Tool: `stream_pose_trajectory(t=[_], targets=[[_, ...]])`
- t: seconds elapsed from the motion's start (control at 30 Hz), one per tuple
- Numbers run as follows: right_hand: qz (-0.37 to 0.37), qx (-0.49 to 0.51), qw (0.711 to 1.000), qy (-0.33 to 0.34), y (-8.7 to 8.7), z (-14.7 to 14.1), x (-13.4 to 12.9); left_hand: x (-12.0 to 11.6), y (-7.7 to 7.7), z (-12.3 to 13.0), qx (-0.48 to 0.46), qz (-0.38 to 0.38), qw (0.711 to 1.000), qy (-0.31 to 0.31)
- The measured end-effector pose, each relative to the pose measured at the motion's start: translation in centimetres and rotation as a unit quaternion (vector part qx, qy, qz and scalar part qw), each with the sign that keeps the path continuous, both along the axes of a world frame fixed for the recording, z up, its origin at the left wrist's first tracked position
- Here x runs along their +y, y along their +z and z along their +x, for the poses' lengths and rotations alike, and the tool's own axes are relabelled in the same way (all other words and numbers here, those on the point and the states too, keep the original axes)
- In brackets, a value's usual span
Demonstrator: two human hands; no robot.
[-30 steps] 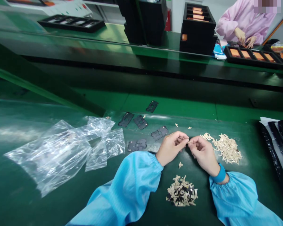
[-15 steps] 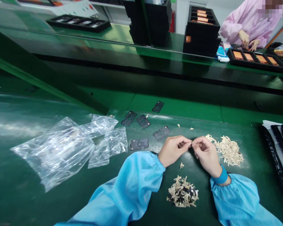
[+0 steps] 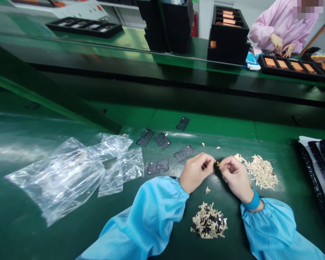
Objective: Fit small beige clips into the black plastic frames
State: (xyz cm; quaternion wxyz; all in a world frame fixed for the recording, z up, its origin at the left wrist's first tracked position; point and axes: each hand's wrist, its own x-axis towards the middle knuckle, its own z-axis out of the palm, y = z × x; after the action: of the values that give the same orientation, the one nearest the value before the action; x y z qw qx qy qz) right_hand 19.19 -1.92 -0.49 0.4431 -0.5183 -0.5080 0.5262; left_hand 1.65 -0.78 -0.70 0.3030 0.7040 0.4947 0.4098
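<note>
My right hand (image 3: 235,177), with a blue band at the wrist, pinches a tiny yellowish piece (image 3: 218,164) between thumb and fingertips. Just left of it, my left hand (image 3: 196,171) has thumb and forefinger pressed together; whatever they hold is too small to make out. The fingertips of the two hands are a little apart. Beside my right hand lies a pile of small cream pieces (image 3: 262,172). A mixed pile of cream and dark pieces (image 3: 209,221) sits nearer me, with one loose cream piece (image 3: 207,190) above it.
Several flat black plates, one being (image 3: 157,167) a plate left of my left hand, lie near clear plastic bags (image 3: 70,177). Black wrapped items (image 3: 318,169) stand at right. Beyond the bench are stacked black trays (image 3: 229,41) and a person in pink (image 3: 284,27).
My fingertips have moved slightly apart, and the yellowish piece now shows at my right fingertips. The whole view has shifted slightly.
</note>
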Motion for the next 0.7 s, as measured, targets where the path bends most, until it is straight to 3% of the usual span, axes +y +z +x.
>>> stream_pose_trajectory(t=[0.07,0.23,0.37,0.7], targets=[[-0.004,0.016,1.000,-0.016,0.28,-0.10,0.12,0.14,0.29,-0.15,-0.006,-0.015,1.000,0.021],[-0.006,0.039,0.999,-0.028,0.56,-0.31,0.25,0.20,0.30,-0.20,0.038,0.001,0.999,-0.015],[-0.005,0.037,0.999,-0.028,0.28,-0.28,0.18,0.22,0.06,-0.15,0.008,0.011,1.000,-0.008],[0.014,0.016,1.000,0.000,-0.41,-0.26,-0.20,0.28,0.93,-0.03,-0.036,-0.125,0.989,-0.065]])
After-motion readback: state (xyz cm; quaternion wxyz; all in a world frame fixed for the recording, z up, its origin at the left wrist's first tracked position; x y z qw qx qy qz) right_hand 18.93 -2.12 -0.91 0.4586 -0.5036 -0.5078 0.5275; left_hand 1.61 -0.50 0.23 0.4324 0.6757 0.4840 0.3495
